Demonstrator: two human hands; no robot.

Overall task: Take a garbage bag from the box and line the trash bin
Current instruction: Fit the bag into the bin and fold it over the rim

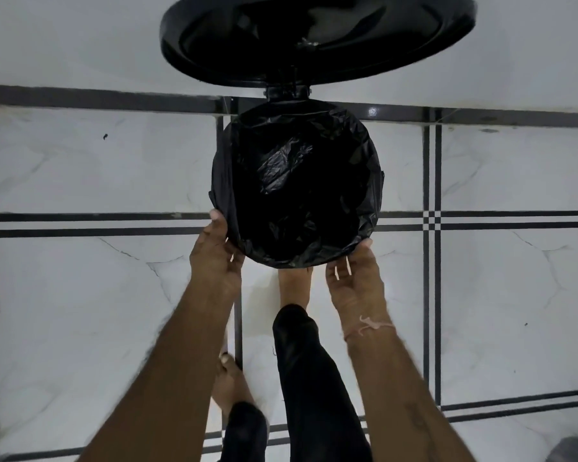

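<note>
Lining the trash bin: garbage bag folded over rim; left hand grip and right hand grip spread, fingers under the bag's near edge; lid raised beyond

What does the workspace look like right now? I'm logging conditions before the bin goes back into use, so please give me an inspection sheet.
Surface: white marble-look floor tiles with dark border lines.
Job's things: black garbage bag draped over the trash bin rim, lid raised; box not in view.
Clutter: small dark speck on a tile.
Grippers: left hand and right hand at the bag's near edge; grip unclear.
Cables: nothing seen.
Surroundings: white wall behind; bare foot at the bin base.
</note>
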